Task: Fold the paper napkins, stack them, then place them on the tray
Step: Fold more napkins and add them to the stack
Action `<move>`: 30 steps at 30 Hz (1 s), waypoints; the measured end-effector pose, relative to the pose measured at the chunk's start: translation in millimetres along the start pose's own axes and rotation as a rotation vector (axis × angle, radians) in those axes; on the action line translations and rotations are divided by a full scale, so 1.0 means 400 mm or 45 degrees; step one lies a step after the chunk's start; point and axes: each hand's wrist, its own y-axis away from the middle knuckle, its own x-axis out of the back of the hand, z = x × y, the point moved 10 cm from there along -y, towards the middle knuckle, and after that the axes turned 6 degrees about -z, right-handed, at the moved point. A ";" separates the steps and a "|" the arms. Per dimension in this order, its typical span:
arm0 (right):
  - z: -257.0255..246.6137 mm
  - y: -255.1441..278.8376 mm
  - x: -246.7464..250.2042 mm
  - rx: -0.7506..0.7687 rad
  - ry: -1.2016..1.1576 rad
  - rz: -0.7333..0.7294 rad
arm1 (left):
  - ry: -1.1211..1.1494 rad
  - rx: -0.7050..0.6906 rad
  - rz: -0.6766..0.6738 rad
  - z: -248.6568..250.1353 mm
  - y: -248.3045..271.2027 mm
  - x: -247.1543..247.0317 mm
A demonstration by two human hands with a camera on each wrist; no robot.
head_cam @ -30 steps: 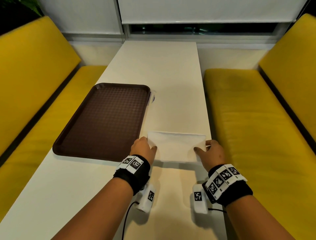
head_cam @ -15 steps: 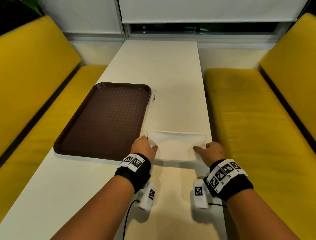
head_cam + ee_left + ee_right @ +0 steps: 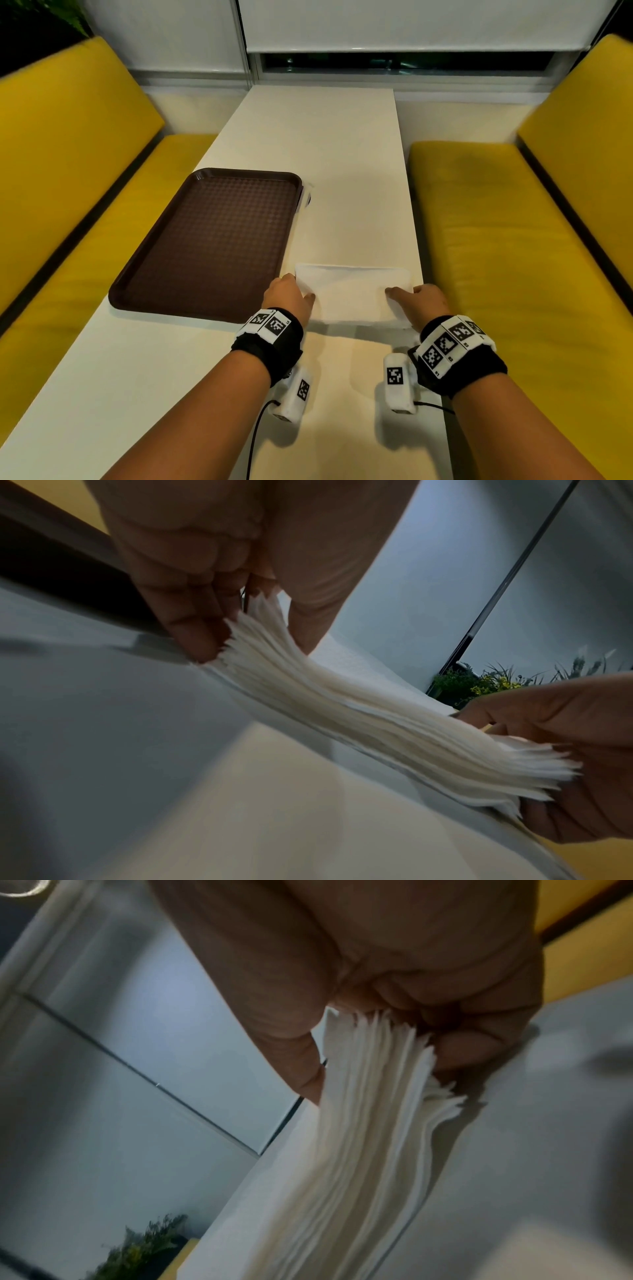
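A stack of folded white napkins (image 3: 352, 294) lies on the white table (image 3: 325, 154), just right of the brown tray (image 3: 209, 240). My left hand (image 3: 291, 294) pinches the stack's left end, thumb on top and fingers underneath. My right hand (image 3: 416, 301) pinches the right end the same way. The left wrist view shows the napkin stack (image 3: 359, 710) in many fanned layers, its near corner lifted between the left hand (image 3: 253, 620) thumb and fingers, with the right hand (image 3: 561, 750) at the far end. In the right wrist view the right hand (image 3: 373, 1053) grips the napkin stack (image 3: 342, 1150) edge.
The tray holds nothing and sits at the table's left side. Yellow bench seats (image 3: 513, 257) run along both sides of the table. A window and white blinds (image 3: 411, 24) close off the far end. Green plants (image 3: 479, 680) show in the left wrist view.
Both hands have settled a little nearer on the stack's ends and their thumbs have slid further onto its top. The stack stays in the same spot beside the tray.
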 end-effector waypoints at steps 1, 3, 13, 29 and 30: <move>0.001 0.000 -0.001 -0.010 -0.032 -0.016 | 0.000 0.001 0.000 -0.001 -0.001 0.000; 0.003 0.001 -0.008 -0.030 -0.083 -0.062 | 0.005 0.002 0.001 -0.003 -0.003 -0.001; -0.028 0.045 -0.033 0.031 -0.411 -0.136 | -0.017 -0.010 0.016 -0.003 -0.005 -0.003; -0.016 0.038 -0.043 0.046 -0.594 -0.234 | -0.019 -0.031 0.008 0.003 0.001 0.000; -0.025 0.039 -0.042 0.098 -0.573 -0.227 | -0.025 -0.028 0.000 0.003 0.003 0.000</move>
